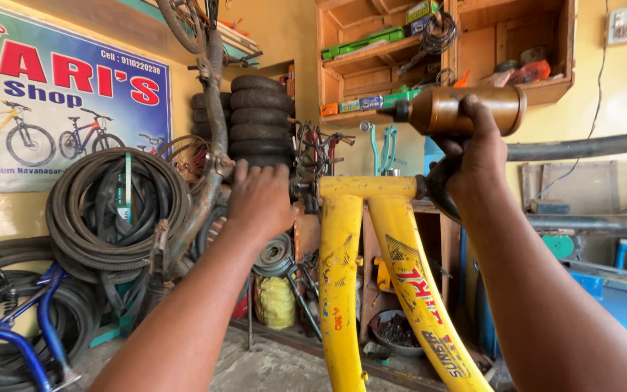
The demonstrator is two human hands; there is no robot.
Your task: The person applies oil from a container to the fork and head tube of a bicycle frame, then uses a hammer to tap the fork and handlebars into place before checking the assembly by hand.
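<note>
We hold a brown bottle (466,109) in our right hand (477,156), fingers wrapped tight, tipped sideways above the yellow frame (342,239). Our left hand (259,199) clasps the frame's head end; what lies under the palm, we cannot tell. Tyres (259,116) stacked behind.

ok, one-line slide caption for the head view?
Right hand grips a brown bottle above a yellow bicycle frame; left hand reaches toward stacked tyres.
</note>
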